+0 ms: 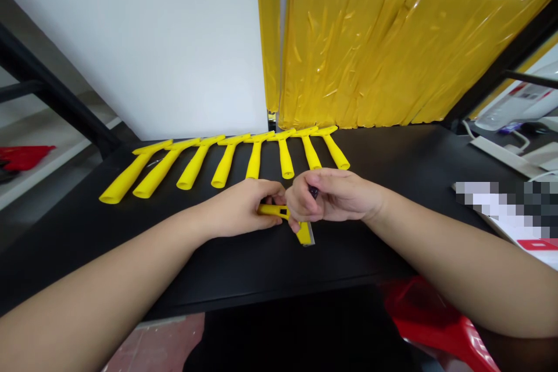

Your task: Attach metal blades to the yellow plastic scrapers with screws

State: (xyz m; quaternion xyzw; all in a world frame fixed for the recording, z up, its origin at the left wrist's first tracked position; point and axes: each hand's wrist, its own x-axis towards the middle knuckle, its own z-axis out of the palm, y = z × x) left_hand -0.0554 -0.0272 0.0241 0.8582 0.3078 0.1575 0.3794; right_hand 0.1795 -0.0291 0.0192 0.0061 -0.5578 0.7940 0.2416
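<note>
A black table (370, 267) is backed by a white board (143, 29) at left and a wrinkled yellow plastic sheet (383, 40) at right. Both are flanked by slanted black bars (490, 70). At far left, a red object (26, 157) is set on a pale shelf (65, 157). At right, clear plastic wrapping (514, 106) and partly pixelated white paper (547, 258) are seen. Below the front edge, a red plastic thing (436, 317) is partly hidden.

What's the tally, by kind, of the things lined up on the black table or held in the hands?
Yellow tools lined up on the black table: 8
Yellow scraper in the left hand: 1
Dark item in the right hand, mostly hidden: 1
Total: 10
</note>
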